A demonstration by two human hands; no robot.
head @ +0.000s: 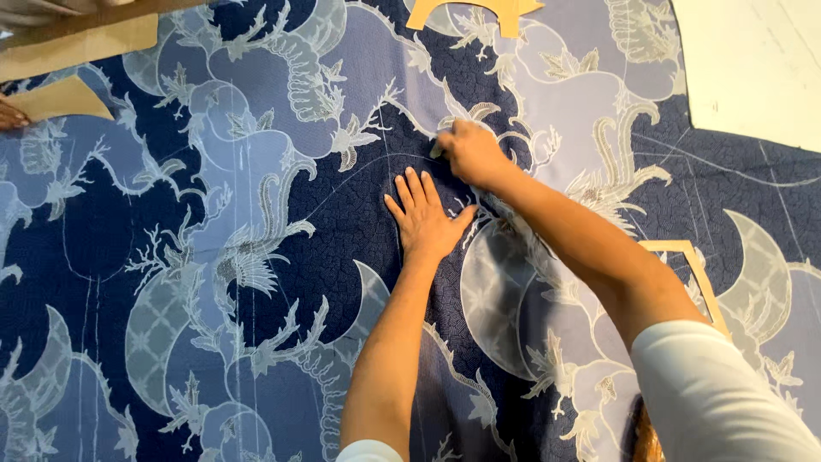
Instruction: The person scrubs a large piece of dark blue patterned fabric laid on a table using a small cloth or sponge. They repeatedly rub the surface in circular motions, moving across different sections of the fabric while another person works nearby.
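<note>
Pressing left hand (421,218) flat, fingers spread, on blue fabric (256,257) covering table | right hand (469,152) closing on small chalk (437,147), touching cloth just beyond | fabric looking light, soft, shift-prone; holding best by flat palm.

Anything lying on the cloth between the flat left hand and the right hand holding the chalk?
No. In the head view only patterned blue fabric with a thin chalk line shows between the left hand and right hand; nothing else lies there.
</note>
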